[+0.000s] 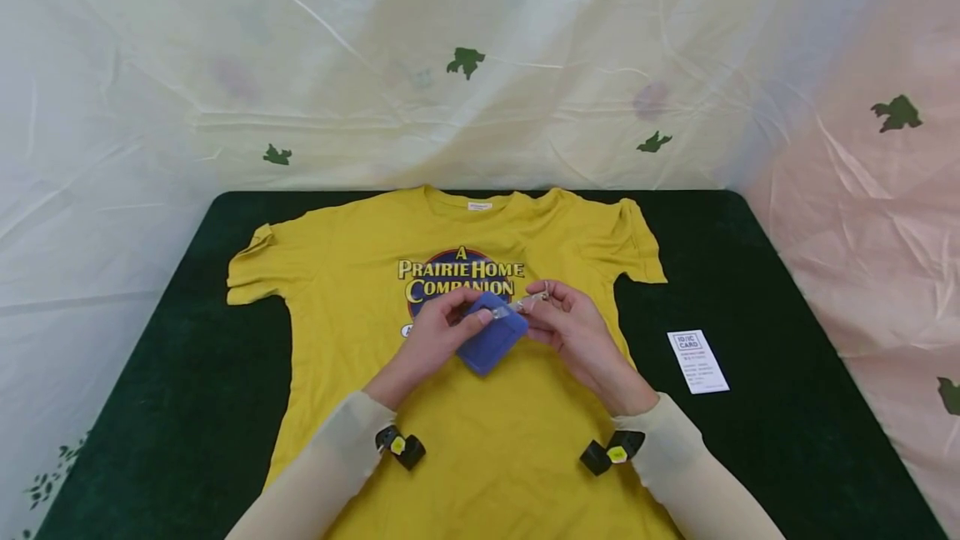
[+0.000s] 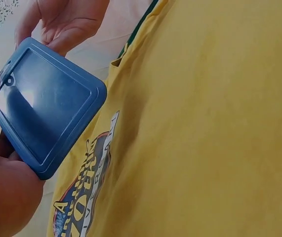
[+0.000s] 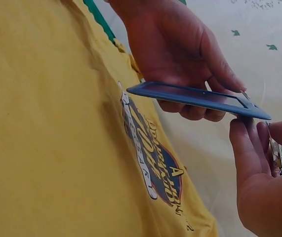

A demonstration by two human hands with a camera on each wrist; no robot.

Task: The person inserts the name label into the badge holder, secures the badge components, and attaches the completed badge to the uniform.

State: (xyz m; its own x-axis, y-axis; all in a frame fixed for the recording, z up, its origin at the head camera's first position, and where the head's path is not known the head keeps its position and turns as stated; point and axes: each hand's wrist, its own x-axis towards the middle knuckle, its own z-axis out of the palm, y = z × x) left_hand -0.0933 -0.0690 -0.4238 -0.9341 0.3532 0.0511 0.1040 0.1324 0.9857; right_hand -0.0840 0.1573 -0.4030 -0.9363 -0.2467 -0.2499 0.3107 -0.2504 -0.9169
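Left hand (image 1: 441,329) grips the blue badge holder (image 1: 486,350) above the T-shirt (image 1: 510,448), midway between the bench's (image 1: 787,432) side edges; right hand (image 1: 576,330) pinches the metal clip (image 3: 277,154); white card (image 1: 698,362) lies toward the right edge.

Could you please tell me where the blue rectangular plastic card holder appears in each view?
Head: blue rectangular plastic card holder just below centre.
Left wrist: holder at the left.
Right wrist: holder right of centre, nearly edge-on.
Shared landmark: the dark round print on the yellow fabric T-shirt.

Dim wrist views, brighter head view
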